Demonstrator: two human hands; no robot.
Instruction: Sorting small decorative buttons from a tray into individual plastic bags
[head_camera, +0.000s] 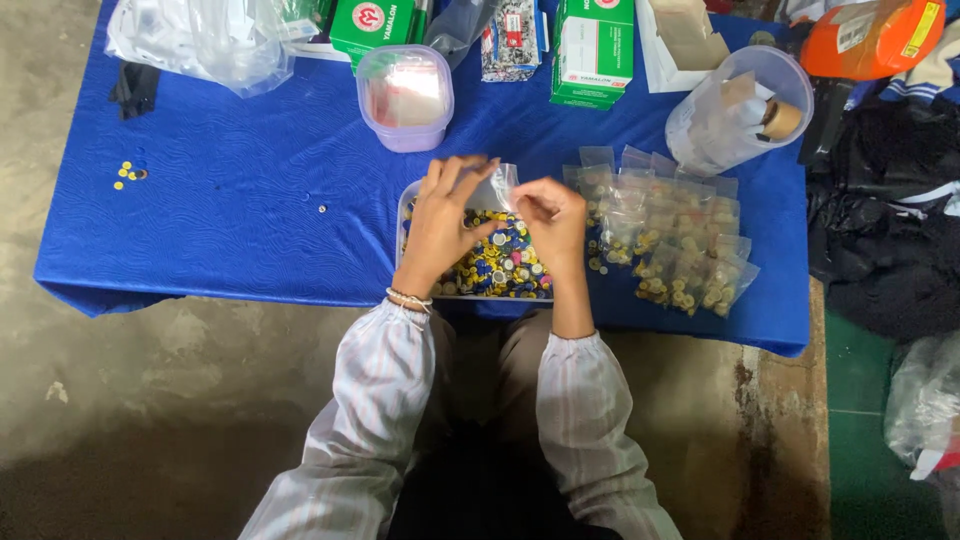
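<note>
Both hands, left hand (443, 215) and right hand (552, 215), pinch a small clear bag (497, 186) open over the tray of buttons (497, 262) (filling step), next needing buttons dropped in.

You have a blue tabletop (250, 230) | lidded lilac tub (404, 97) at its back | green boxes (594, 50) beside it | clear jar (735, 110) lying on its side, tape roll inside | filled small bags (670, 245) heaped at right | loose yellow buttons (127, 175) far left | orange item (870, 35) top right.
</note>
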